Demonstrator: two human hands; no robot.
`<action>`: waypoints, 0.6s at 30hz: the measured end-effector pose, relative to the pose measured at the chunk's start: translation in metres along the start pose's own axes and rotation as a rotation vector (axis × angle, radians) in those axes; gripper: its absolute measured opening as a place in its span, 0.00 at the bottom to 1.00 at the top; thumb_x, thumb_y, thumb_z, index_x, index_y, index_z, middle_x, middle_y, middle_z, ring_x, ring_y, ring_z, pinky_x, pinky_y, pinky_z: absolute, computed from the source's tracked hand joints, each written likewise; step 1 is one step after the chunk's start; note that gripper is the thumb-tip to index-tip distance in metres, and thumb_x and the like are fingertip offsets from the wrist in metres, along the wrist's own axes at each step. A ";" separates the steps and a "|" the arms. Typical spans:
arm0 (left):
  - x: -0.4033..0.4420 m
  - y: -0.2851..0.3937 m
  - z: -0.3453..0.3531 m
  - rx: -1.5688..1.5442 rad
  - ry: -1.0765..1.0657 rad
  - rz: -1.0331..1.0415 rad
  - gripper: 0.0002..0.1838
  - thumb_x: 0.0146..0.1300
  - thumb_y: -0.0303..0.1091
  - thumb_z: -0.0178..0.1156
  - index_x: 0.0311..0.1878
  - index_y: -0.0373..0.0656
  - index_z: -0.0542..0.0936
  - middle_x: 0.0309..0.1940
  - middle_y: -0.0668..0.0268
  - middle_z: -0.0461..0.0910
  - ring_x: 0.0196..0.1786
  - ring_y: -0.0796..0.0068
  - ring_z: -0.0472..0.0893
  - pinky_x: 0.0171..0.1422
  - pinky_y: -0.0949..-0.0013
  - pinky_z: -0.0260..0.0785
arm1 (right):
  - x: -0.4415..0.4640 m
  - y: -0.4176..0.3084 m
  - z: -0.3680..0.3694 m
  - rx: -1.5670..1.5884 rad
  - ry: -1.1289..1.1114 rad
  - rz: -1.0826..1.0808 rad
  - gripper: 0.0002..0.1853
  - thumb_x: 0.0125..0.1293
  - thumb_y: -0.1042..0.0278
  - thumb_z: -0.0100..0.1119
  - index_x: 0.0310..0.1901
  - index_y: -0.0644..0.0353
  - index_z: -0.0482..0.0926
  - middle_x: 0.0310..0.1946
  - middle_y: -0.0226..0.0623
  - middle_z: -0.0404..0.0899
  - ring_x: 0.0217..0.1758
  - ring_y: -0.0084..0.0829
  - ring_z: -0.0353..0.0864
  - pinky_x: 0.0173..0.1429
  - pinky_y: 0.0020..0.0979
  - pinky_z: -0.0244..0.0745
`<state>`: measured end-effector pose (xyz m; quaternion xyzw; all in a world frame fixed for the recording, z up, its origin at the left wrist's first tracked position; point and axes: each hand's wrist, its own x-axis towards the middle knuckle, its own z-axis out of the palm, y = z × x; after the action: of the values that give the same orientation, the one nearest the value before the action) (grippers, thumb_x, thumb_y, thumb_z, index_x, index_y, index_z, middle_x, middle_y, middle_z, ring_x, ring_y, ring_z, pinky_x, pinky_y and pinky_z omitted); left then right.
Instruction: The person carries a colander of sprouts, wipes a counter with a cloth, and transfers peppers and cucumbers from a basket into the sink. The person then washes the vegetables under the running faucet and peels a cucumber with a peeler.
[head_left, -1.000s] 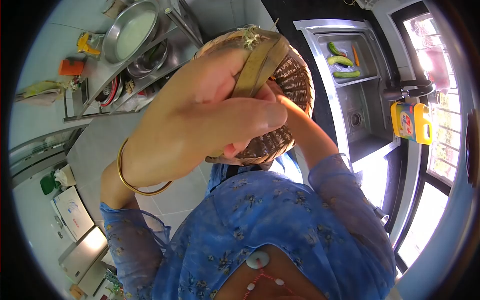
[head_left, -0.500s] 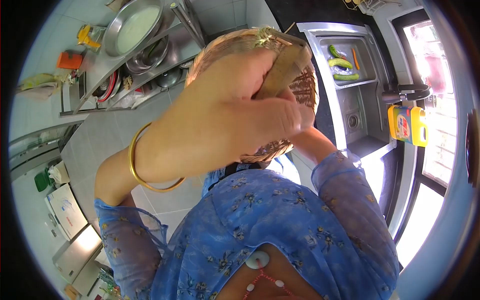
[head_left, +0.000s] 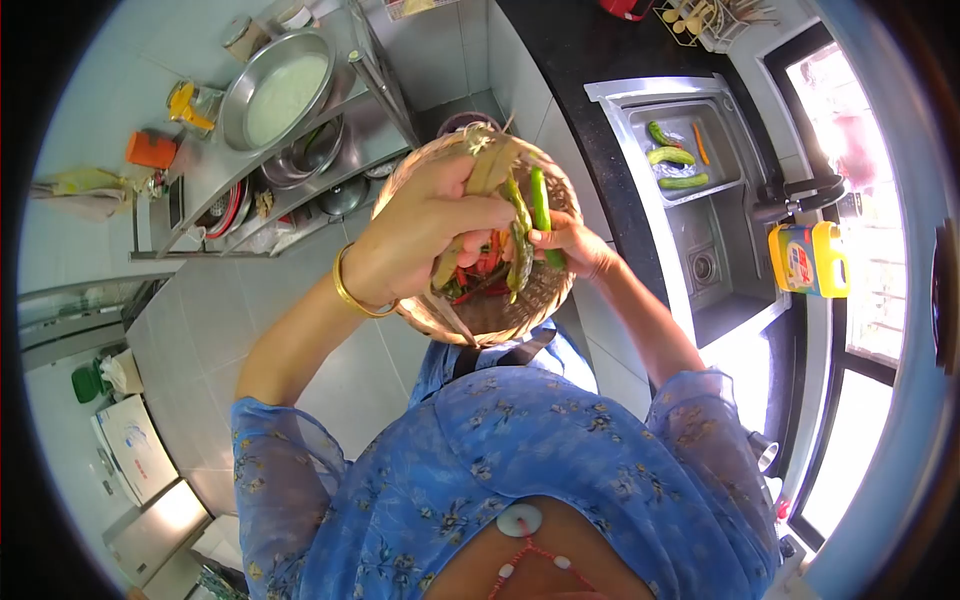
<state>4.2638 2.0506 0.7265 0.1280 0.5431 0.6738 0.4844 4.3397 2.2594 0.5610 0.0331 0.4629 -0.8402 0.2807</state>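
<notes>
A big sink (head_left: 735, 265) is to the right of the right grip (head_left: 578, 245). A round basket (head_left: 510, 322) is under it. The left grip (head_left: 425, 225) is wrapped around the handle (head_left: 490, 165). The right grip is clamped on a bright green pepper (head_left: 541, 200), just beside a darker pepper (head_left: 521, 245). Red peppers (head_left: 488, 262) lie below, inside the basket.

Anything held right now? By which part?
Left hand: wicker basket, by its handle. Right hand: bright green chili pepper, toward its lower end; can't tell if the darker pepper beside it is gripped too.
</notes>
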 end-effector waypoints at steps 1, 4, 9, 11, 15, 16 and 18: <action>0.001 -0.004 -0.005 -0.007 0.044 -0.012 0.17 0.56 0.26 0.58 0.49 0.37 0.68 0.23 0.71 0.69 0.20 0.87 0.65 0.22 0.80 0.58 | -0.005 0.003 0.010 0.076 -0.004 -0.048 0.18 0.61 0.63 0.57 0.49 0.64 0.73 0.39 0.43 0.80 0.43 0.30 0.78 0.49 0.28 0.70; 0.005 -0.010 -0.014 0.003 0.087 0.000 0.17 0.55 0.25 0.58 0.49 0.37 0.68 0.27 0.69 0.72 0.21 0.86 0.66 0.22 0.79 0.59 | -0.007 0.035 0.019 0.207 -0.015 -0.085 0.20 0.59 0.64 0.61 0.50 0.65 0.72 0.39 0.41 0.79 0.44 0.32 0.78 0.53 0.33 0.72; 0.008 -0.019 -0.027 0.108 0.155 -0.016 0.19 0.54 0.27 0.61 0.48 0.38 0.69 0.30 0.69 0.73 0.22 0.87 0.67 0.24 0.81 0.61 | -0.012 0.031 0.060 0.337 0.188 -0.298 0.18 0.56 0.66 0.65 0.46 0.64 0.75 0.36 0.39 0.80 0.40 0.29 0.79 0.48 0.27 0.75; 0.005 -0.022 -0.026 0.216 0.186 -0.006 0.19 0.54 0.28 0.62 0.48 0.38 0.69 0.30 0.69 0.72 0.23 0.87 0.67 0.25 0.81 0.62 | -0.006 0.021 0.074 0.334 0.236 -0.374 0.17 0.57 0.70 0.63 0.47 0.64 0.73 0.35 0.36 0.79 0.38 0.27 0.78 0.44 0.25 0.74; 0.005 -0.028 -0.019 0.286 0.152 0.013 0.32 0.52 0.35 0.66 0.59 0.38 0.65 0.32 0.74 0.71 0.26 0.90 0.67 0.26 0.83 0.62 | -0.003 -0.003 0.115 -0.718 0.581 -0.504 0.18 0.59 0.70 0.58 0.50 0.68 0.69 0.38 0.40 0.77 0.41 0.40 0.78 0.47 0.34 0.72; 0.005 -0.029 -0.012 0.313 0.176 0.045 0.35 0.52 0.36 0.67 0.61 0.39 0.63 0.32 0.74 0.70 0.27 0.90 0.67 0.26 0.84 0.62 | 0.003 -0.001 0.119 -0.992 0.598 -0.492 0.19 0.58 0.68 0.57 0.50 0.69 0.69 0.38 0.42 0.76 0.41 0.43 0.77 0.47 0.35 0.72; 0.009 -0.039 -0.016 0.327 0.189 0.153 0.35 0.51 0.36 0.68 0.61 0.40 0.64 0.34 0.74 0.70 0.28 0.90 0.68 0.27 0.84 0.61 | 0.018 0.008 0.124 -1.262 0.605 -0.477 0.21 0.58 0.67 0.56 0.50 0.70 0.68 0.38 0.44 0.75 0.41 0.46 0.76 0.47 0.36 0.72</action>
<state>4.2676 2.0457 0.6840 0.1820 0.6772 0.6205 0.3512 4.3545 2.1493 0.6201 -0.0058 0.9098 -0.4065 -0.0840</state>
